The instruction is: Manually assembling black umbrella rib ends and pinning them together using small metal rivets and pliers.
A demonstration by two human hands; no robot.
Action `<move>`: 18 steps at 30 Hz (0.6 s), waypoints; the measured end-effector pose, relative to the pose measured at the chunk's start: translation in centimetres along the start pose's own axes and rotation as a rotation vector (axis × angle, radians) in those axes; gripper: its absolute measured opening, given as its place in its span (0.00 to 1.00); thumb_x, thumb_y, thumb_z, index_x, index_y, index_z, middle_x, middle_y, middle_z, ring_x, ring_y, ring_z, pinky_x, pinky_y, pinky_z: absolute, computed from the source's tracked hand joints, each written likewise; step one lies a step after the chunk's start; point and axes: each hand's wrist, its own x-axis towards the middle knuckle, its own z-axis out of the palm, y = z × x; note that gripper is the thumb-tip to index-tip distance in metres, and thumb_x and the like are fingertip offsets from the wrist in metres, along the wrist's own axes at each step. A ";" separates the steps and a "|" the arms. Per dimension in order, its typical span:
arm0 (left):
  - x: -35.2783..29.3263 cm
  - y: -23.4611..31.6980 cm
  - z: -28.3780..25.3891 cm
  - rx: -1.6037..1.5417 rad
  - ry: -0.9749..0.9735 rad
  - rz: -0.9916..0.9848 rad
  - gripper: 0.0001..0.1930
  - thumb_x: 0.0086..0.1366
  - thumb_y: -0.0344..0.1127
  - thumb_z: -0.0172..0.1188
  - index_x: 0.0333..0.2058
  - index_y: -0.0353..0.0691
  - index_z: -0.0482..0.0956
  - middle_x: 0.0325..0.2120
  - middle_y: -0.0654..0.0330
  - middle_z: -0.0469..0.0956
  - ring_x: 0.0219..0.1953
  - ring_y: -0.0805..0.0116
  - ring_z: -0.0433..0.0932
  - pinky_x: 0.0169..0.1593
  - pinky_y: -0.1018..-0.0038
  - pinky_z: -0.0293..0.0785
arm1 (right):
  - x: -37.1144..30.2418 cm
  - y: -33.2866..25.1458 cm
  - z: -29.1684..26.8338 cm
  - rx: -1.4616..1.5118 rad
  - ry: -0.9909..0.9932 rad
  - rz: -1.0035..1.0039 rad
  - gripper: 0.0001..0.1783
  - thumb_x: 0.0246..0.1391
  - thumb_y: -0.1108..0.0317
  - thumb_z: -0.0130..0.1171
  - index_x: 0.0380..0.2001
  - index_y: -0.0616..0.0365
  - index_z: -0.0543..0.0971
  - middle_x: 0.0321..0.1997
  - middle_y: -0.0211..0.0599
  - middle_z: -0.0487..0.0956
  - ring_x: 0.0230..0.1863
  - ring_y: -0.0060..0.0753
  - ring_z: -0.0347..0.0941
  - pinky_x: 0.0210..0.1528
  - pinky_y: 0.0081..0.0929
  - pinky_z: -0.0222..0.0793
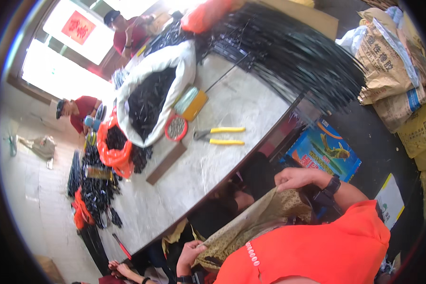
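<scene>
A brown patterned cloth (pixel 251 220) is stretched across the front of my orange top, below the table edge. My left hand (pixel 189 254) pinches its lower left corner, and my right hand (pixel 293 179) grips its upper right edge. The cloth sags between the two hands, and its lower part is hidden by my top. On the table (pixel 213 175), beyond my hands, lie yellow-handled pliers (pixel 220 136). Next to them are a red round dish of small metal pieces (pixel 176 128) and a dark flat bar (pixel 166 163).
A white sack of black pieces (pixel 151 102) and an orange bag (pixel 114 149) stand on the table. Long black strips (pixel 288 47) spread over its far right end. Paper sacks (pixel 388 66) and a blue printed sheet (pixel 324 151) are at right. Co-workers (pixel 83 111) are around the table.
</scene>
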 end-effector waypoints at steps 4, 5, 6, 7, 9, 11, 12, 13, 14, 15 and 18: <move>2.7 1.2 0.0 0.327 0.075 -0.112 0.14 0.56 0.40 0.72 0.29 0.34 0.83 0.18 0.67 0.74 0.24 0.78 0.73 0.30 0.76 0.68 | 0.7 3.1 -0.1 -0.142 0.218 0.055 0.17 0.56 0.55 0.60 0.32 0.62 0.78 0.26 0.44 0.79 0.29 0.39 0.76 0.33 0.33 0.69; 3.6 0.8 0.3 0.448 0.142 -0.051 0.14 0.56 0.40 0.72 0.30 0.34 0.83 0.19 0.64 0.75 0.25 0.73 0.75 0.31 0.74 0.71 | 0.8 4.1 0.4 -0.517 0.361 0.109 0.15 0.57 0.57 0.59 0.36 0.60 0.77 0.29 0.44 0.80 0.32 0.46 0.78 0.35 0.37 0.71; 4.4 0.8 0.3 0.452 0.137 -0.042 0.14 0.56 0.40 0.72 0.30 0.34 0.83 0.19 0.64 0.75 0.25 0.73 0.75 0.31 0.74 0.71 | 0.7 3.9 0.5 -0.775 0.428 0.054 0.14 0.57 0.58 0.59 0.37 0.59 0.77 0.30 0.44 0.80 0.34 0.48 0.78 0.36 0.39 0.72; 5.2 0.8 0.4 0.758 0.202 0.228 0.15 0.56 0.40 0.71 0.32 0.34 0.82 0.22 0.59 0.76 0.28 0.64 0.77 0.34 0.69 0.73 | 0.7 3.7 0.4 -1.033 0.490 -0.001 0.13 0.58 0.59 0.58 0.38 0.58 0.77 0.31 0.44 0.80 0.36 0.51 0.78 0.37 0.42 0.72; 6.0 2.1 1.2 1.054 0.265 0.514 0.15 0.56 0.40 0.71 0.34 0.34 0.81 0.26 0.54 0.77 0.32 0.56 0.79 0.37 0.65 0.75 | 0.1 1.7 -0.4 -0.908 0.513 -0.038 0.12 0.58 0.59 0.58 0.37 0.57 0.77 0.32 0.44 0.79 0.36 0.51 0.78 0.38 0.43 0.72; 5.6 7.7 4.1 0.945 0.152 0.701 0.15 0.56 0.39 0.70 0.38 0.36 0.81 0.33 0.49 0.77 0.34 0.49 0.76 0.37 0.60 0.72 | -0.7 -1.5 -1.3 -0.782 0.532 -0.077 0.12 0.58 0.60 0.59 0.36 0.57 0.77 0.33 0.43 0.79 0.37 0.51 0.78 0.38 0.44 0.72; 5.2 9.4 5.2 0.920 0.133 0.668 0.13 0.56 0.37 0.69 0.38 0.37 0.81 0.32 0.52 0.78 0.36 0.51 0.76 0.40 0.60 0.72 | -1.0 -3.1 -1.7 -0.678 0.594 -0.142 0.12 0.57 0.60 0.59 0.36 0.57 0.77 0.33 0.43 0.79 0.36 0.51 0.78 0.38 0.44 0.72; 5.0 11.1 5.9 0.916 0.131 0.678 0.13 0.56 0.37 0.69 0.38 0.37 0.81 0.32 0.52 0.78 0.36 0.51 0.76 0.40 0.60 0.72 | -1.2 -4.7 -2.1 -0.576 0.656 -0.203 0.12 0.57 0.60 0.59 0.35 0.57 0.76 0.33 0.42 0.79 0.36 0.50 0.78 0.37 0.44 0.72; 4.6 12.8 6.6 0.995 0.198 0.898 0.11 0.57 0.35 0.68 0.36 0.38 0.80 0.32 0.54 0.77 0.35 0.51 0.77 0.39 0.60 0.73 | -1.4 -6.2 -2.6 -0.619 0.699 -0.226 0.10 0.57 0.61 0.59 0.34 0.56 0.76 0.33 0.40 0.78 0.35 0.49 0.77 0.37 0.43 0.72; 4.6 14.2 7.0 1.066 0.269 1.121 0.09 0.57 0.34 0.67 0.35 0.38 0.80 0.32 0.55 0.77 0.34 0.52 0.78 0.38 0.60 0.74 | -1.6 -7.6 -3.1 -0.631 0.702 -0.222 0.10 0.57 0.61 0.59 0.34 0.56 0.76 0.33 0.40 0.78 0.35 0.49 0.77 0.37 0.43 0.72; 4.8 16.8 7.3 0.884 0.483 1.269 0.06 0.57 0.28 0.67 0.32 0.38 0.79 0.29 0.56 0.77 0.31 0.55 0.77 0.34 0.63 0.72 | -2.0 -10.5 -5.0 -0.846 0.889 -0.277 0.09 0.57 0.62 0.60 0.34 0.55 0.76 0.32 0.39 0.76 0.35 0.47 0.75 0.38 0.40 0.71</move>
